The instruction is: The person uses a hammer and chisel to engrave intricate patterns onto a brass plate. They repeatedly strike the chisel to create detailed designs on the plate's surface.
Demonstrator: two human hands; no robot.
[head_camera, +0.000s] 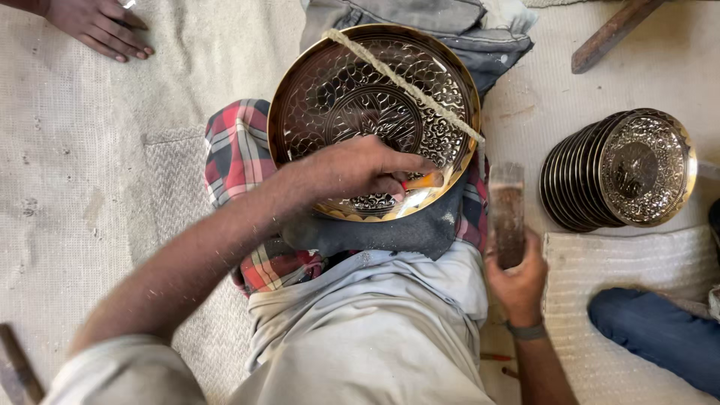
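Head view, setting: a person was seen from above, seated on a pale woven mat, with a checked red cloth and a dark pad laid over the lap.
Plate: a round engraved brass plate was propped on the lap at the centre, its far rim resting against a grey cloth; a pale cord was stretched across its face.
Left hand: the left hand was laid on the near part of the plate, fingers pressed together and pinching a small orange-tipped tool against the metal near the rim.
Right hand: the right hand was held to the right of the lap, fingers wrapped round a worn wooden mallet, raised and apart from the plate.
Step in hand: judged as chasing the pattern, with the tool set and the mallet poised.
Next move: judged to call for a strike landed squarely on the tool's head.
Surroundings: a stack of similar plates stood on edge at the right; another person's hand rested far left.
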